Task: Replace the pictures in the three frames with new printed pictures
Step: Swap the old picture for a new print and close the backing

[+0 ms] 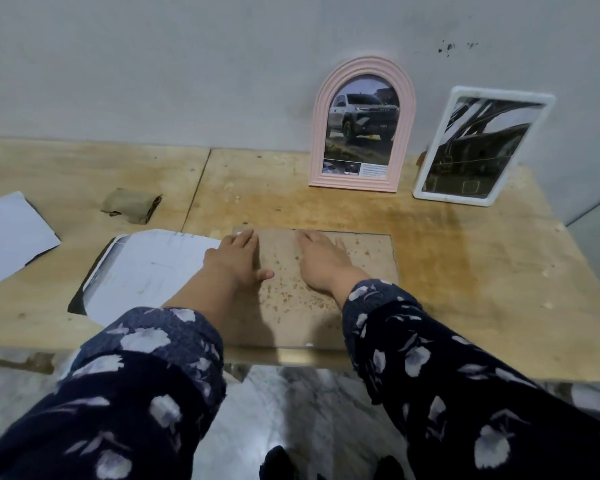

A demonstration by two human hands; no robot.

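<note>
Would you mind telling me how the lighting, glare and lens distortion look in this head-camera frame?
In the head view, light is dim and even; the white frame carries reflections that obscure its picture, the pink arched frame reads clearly; both hands cast soft shadows on the backing board; wide-angle bending curves the table edge, and the sleeves look slightly soft.

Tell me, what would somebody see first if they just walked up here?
Probably the two hands, left and right, pressed flat on a speckled brown backing board at the wooden table's front edge. Behind them, a pink arched frame showing a truck picture leans on the wall, beside a white rectangular frame.
</note>
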